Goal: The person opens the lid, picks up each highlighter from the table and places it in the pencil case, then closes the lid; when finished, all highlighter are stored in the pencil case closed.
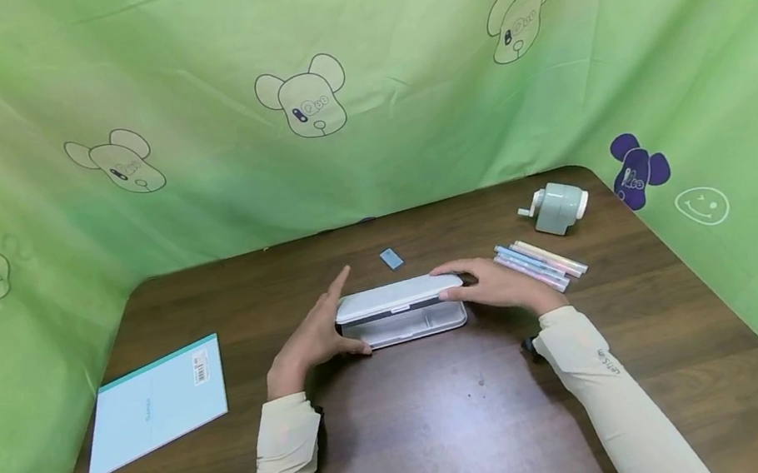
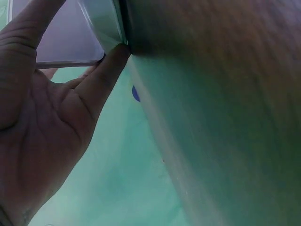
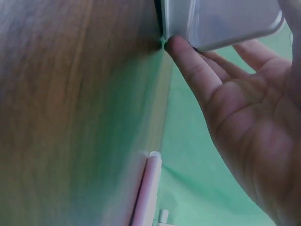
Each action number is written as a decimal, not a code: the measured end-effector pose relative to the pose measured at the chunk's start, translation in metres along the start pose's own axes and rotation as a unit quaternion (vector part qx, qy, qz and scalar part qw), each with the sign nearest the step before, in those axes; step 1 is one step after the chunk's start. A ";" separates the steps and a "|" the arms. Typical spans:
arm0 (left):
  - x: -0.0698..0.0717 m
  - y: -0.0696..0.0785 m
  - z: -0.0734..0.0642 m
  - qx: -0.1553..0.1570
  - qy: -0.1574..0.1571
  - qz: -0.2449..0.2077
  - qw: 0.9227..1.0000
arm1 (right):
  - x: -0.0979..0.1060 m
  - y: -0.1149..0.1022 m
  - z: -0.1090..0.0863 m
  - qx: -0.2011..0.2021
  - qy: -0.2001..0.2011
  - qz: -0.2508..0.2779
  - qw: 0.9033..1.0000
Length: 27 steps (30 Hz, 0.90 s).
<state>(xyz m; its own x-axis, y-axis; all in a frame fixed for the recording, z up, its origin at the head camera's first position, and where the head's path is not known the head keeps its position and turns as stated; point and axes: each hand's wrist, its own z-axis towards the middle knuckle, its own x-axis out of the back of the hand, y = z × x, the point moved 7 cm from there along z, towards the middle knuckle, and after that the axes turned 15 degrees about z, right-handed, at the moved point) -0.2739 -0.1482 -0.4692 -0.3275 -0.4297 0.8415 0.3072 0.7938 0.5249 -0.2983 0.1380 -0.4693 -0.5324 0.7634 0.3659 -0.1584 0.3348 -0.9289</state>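
Note:
A white pencil case lies on the table in the head view, its lid partly raised and its pale inside visible from the front. Around its left end is my left hand, thumb at the lower front corner and fingers toward the back. My right hand grips the right end of the lid, thumb on the front edge and fingers behind. In the left wrist view, a fingertip touches the corner of the case. The right wrist view shows fingers at the other end of the case.
Several pens lie right of the case, with a pencil sharpener with a crank behind them. A small blue rectangular item lies behind the case. At left is a light blue notebook. Green cloth surrounds the table.

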 end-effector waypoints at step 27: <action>-0.022 -0.033 0.021 0.010 0.045 -0.025 0.999 | 0.013 0.021 0.028 0.018 0.208 0.011 0.978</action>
<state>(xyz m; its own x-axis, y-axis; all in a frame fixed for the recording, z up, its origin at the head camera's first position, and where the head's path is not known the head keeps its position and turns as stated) -0.2954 -0.1561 -0.5075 -0.2606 -0.5050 0.8228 0.2746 0.7783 0.5647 -0.3318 0.1395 -0.4852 -0.1524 0.9314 0.3304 -0.1832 0.3019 -0.9356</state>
